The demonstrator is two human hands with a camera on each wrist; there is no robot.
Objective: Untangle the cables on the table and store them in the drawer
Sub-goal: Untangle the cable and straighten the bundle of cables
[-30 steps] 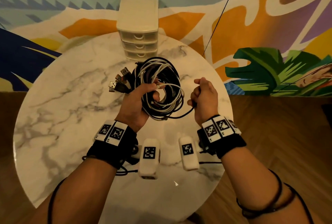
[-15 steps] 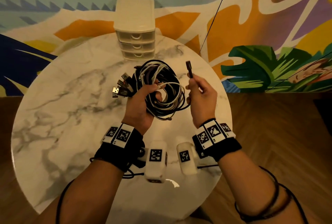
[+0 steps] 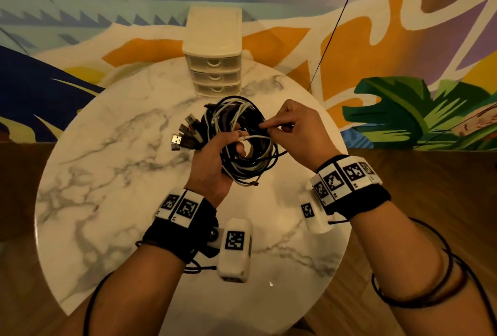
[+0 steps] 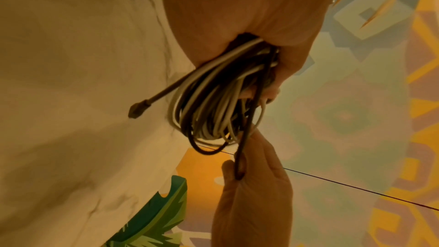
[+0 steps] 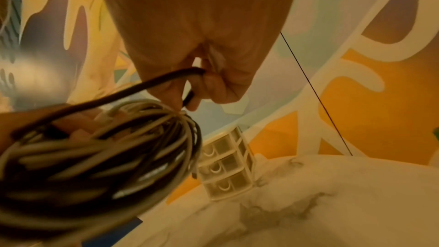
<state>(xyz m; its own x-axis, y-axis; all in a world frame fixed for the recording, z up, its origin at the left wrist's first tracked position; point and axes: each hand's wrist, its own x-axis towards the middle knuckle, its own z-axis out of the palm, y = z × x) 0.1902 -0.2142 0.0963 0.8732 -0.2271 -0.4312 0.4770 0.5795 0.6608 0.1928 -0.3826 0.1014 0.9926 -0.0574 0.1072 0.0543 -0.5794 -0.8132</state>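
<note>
Nearest you, at the centre of the head view, your left hand [image 3: 212, 163] has its fingers curled round the bundle of cables [image 3: 239, 142], holding the coil up off the marble table [image 3: 107, 174] with the plug ends [image 3: 185, 133] fanned out to the left. Just right of it, your right hand [image 3: 295, 133] pinches one black cable [image 5: 152, 84] between thumb and fingertips, bent over near its end. Expect the bundle to be light, limp and springy: the loops will likely slump and snag on each other, so keep the coil gripped at one side and draw the black strand by its sheath close behind the connector, not by the plug itself. Farther off, toward the upper middle of the frame, the small drawer unit [image 3: 213, 50] stands at the table's back edge, all three drawers apparently closed.
</note>
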